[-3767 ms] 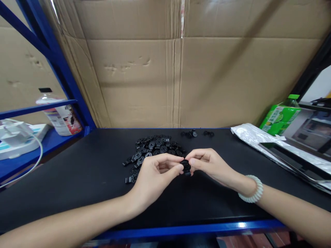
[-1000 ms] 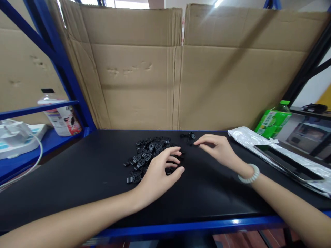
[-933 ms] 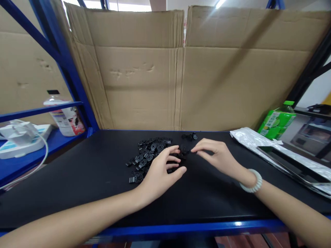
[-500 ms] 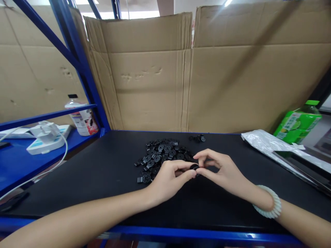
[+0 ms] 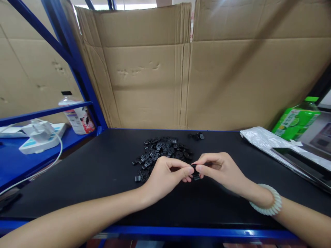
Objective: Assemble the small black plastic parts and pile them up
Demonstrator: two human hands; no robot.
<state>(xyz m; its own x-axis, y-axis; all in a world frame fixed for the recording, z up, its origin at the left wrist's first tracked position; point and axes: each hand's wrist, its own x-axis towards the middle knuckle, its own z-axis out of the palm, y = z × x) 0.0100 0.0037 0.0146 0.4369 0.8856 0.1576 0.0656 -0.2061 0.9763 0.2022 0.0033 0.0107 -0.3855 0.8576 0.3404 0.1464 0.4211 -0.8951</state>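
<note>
small black disc piece (image 5: pixel 194 168), likely light

it sits in a snug two-handed grip, left hand (image 5: pixel 163 175) and right hand (image 5: pixel 224 169) pinching opposite edges. probably stiff, slick plastic; the rim suits fingertips best. beyond the grip, leftward, black wheel-like parts (image 5: pixel 165 147) lie heaped on the surface (image 5: pixel 98 168).

The table (image 5: pixel 85 167) has a flat black top with a blue rim (image 5: pixel 207 233) along its near side. Left of the middle, a heaped pile (image 5: pixel 161 150) of black parts lies on it, thinning to loose pieces at its left and near edges. A small cluster (image 5: pixel 198 136) of black parts sits near the far edge, apart from the pile. A silver bag (image 5: pixel 258 133) lies flat toward the right. The blue shelf (image 5: pixel 12 151) at the left bears a bottle (image 5: pixel 80 121) and a white power strip (image 5: pixel 41 147).
</note>
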